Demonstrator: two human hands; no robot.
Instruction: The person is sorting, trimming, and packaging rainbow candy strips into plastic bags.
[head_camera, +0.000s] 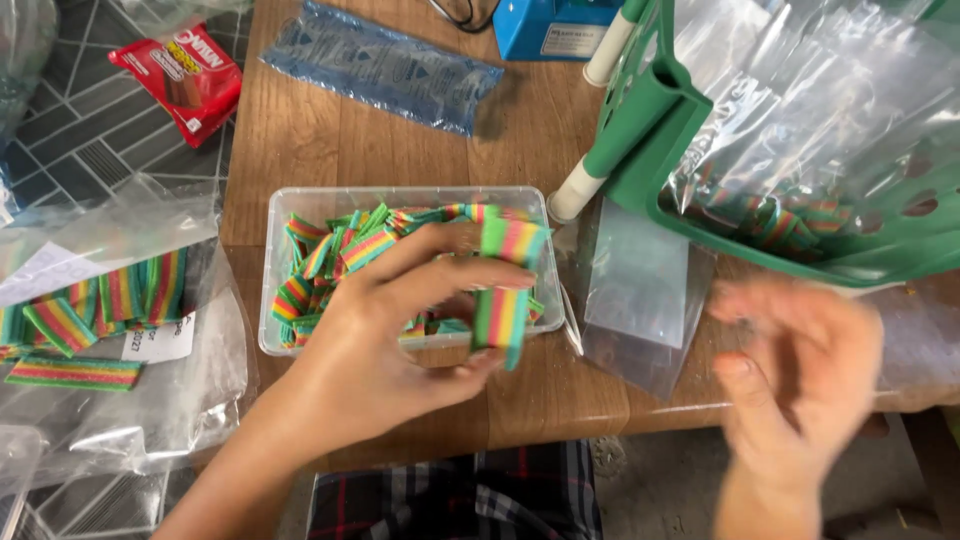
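Presently I note left hand (400, 330) gripping rainbow candy strips (505, 290) above clear tub (275, 290) near table's (540, 130) front edge; right hand (790, 370) blurred, fingers loosely spread, empty, beside small clear bag (640, 290).

Probably a home packing table (400, 130): candy tub (300, 200), plastic bags (640, 300).

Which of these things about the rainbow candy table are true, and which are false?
1. The left hand holds a stack of rainbow-striped candy strips. True.
2. The clear rectangular plastic tub is empty. False: it holds many rainbow pieces.
3. The right hand grips a pair of scissors. False: it is blurred and holds nothing visible.
4. The green plastic basket holds clear plastic bags. True.
5. A red snack packet lies on the grey patterned floor. True.
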